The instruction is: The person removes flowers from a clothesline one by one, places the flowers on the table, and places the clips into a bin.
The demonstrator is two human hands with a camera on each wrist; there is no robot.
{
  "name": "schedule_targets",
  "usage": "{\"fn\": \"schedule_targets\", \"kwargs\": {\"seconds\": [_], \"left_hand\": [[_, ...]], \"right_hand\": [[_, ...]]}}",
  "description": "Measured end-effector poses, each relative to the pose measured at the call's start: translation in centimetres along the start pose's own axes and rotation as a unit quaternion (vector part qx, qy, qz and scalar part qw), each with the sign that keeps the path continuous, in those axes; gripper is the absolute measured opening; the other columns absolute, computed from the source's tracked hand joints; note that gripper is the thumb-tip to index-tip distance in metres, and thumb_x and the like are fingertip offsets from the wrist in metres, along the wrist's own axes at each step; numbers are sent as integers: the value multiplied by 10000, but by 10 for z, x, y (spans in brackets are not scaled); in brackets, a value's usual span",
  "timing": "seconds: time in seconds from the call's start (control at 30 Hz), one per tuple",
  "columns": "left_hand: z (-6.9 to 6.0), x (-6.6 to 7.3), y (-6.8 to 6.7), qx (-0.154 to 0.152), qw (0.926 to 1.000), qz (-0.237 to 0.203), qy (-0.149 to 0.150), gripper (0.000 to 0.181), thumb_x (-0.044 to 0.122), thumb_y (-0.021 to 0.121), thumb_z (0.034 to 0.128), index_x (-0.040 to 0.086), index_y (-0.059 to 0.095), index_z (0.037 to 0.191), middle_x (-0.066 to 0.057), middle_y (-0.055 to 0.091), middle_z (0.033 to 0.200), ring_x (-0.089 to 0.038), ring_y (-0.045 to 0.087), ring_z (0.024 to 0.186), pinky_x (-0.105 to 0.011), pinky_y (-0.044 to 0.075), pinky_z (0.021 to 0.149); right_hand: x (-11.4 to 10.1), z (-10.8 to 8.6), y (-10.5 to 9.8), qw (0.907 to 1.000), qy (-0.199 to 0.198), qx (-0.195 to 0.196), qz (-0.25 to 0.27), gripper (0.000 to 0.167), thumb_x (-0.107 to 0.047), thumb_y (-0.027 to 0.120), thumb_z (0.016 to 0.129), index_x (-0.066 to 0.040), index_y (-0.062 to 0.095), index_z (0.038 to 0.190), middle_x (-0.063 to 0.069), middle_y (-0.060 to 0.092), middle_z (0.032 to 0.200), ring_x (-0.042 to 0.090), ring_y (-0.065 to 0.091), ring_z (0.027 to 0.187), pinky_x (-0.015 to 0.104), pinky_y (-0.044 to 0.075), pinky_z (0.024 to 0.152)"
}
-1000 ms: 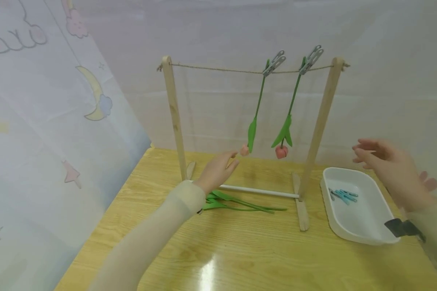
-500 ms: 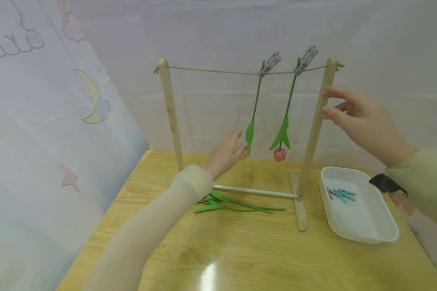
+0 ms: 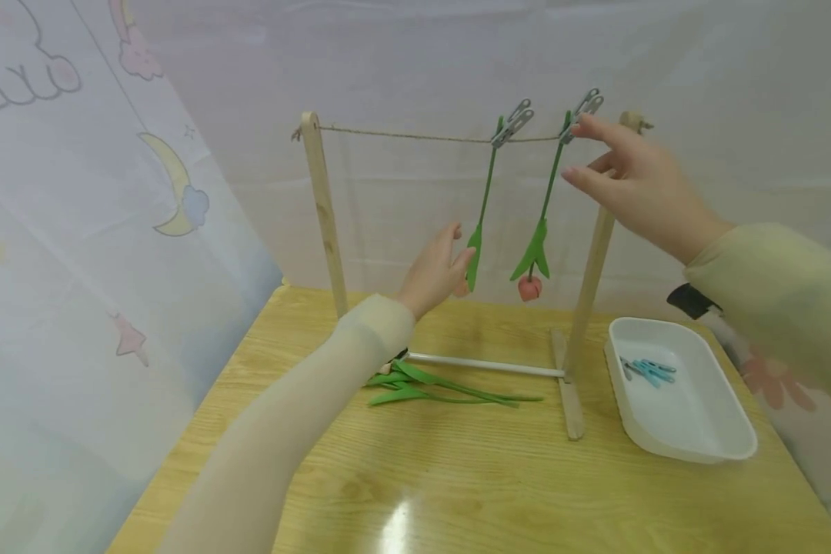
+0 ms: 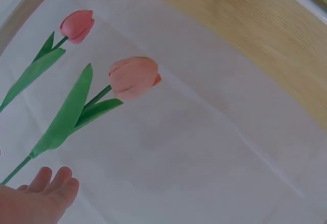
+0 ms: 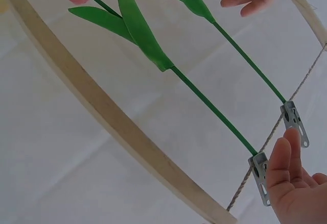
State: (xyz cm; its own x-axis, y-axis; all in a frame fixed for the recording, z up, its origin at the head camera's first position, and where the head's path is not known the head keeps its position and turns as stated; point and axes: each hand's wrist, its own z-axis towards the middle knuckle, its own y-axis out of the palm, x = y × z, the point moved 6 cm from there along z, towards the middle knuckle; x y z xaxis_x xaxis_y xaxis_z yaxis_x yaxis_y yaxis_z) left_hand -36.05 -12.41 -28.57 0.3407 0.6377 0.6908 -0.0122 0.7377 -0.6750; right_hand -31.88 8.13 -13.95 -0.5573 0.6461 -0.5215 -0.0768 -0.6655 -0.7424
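Two artificial tulips hang upside down from a twine line, each held by a grey clothespin. The peach tulip hangs on the left, under its clothespin. To its right is the pink tulip, under another clothespin. My left hand is beside the peach tulip's leaves, fingers loosely bent and holding nothing. In the right wrist view, my right hand overlaps the pink tulip's clothespin with fingers and thumb apart; whether it touches the clip I cannot tell.
The line runs between two wooden posts joined low down by a white rod. Several green-stemmed tulips lie on the wooden table in front. At right stands a white tray with several blue and grey clothespins.
My right hand has moved left and up from above the tray to the pink tulip's clothespin. My left hand has risen slightly and shifted right beside the peach tulip.
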Motion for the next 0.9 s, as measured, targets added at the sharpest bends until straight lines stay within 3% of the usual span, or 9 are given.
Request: {"fn": "schedule_targets", "kwargs": {"seconds": [0.2, 0.4, 0.6, 0.9], "left_hand": [[6, -9, 4, -21, 9948, -907, -465, 611, 332, 445, 1047, 111, 179, 1550, -59, 338, 1537, -226, 344, 1384, -370, 301, 1136], [14, -7, 1, 64, 9944, -1006, -306, 619, 342, 444, 1046, 102, 179, 1551, -72, 341, 1540, -224, 333, 1393, -358, 305, 1133], [24, 3, -7, 106, 9947, -1023, -88, 619, 340, 464, 1039, 99, 204, 1546, -72, 365, 1527, -213, 351, 1383, -343, 326, 1119], [28, 16, -10, 48, 9944, -1057, -35, 613, 325, 480, 1033, 84, 227, 1537, -76, 397, 1508, -210, 378, 1363, -315, 347, 1100]], "right_hand": [[-16, 23, 7, 9991, -70, -218, -361, 687, -294, 534, 1007, -170, 156, 1568, 44, 267, 1578, 330, 535, 1095, 157, 392, 652], [-30, 45, 12, 9970, -194, -272, -698, 705, -250, 525, 1011, -107, 115, 1566, 74, 238, 1586, 245, 590, 889, 156, 395, 604], [-27, 61, 16, 9960, 146, -465, -749, 690, -281, 488, 1024, -123, 97, 1570, 78, 219, 1592, 311, 609, 891, 164, 417, 573], [-26, 73, 14, 9953, 390, -586, -665, 648, -276, 457, 1037, -105, 122, 1565, 107, 241, 1580, -7, 508, 626, 173, 406, 548]]}}
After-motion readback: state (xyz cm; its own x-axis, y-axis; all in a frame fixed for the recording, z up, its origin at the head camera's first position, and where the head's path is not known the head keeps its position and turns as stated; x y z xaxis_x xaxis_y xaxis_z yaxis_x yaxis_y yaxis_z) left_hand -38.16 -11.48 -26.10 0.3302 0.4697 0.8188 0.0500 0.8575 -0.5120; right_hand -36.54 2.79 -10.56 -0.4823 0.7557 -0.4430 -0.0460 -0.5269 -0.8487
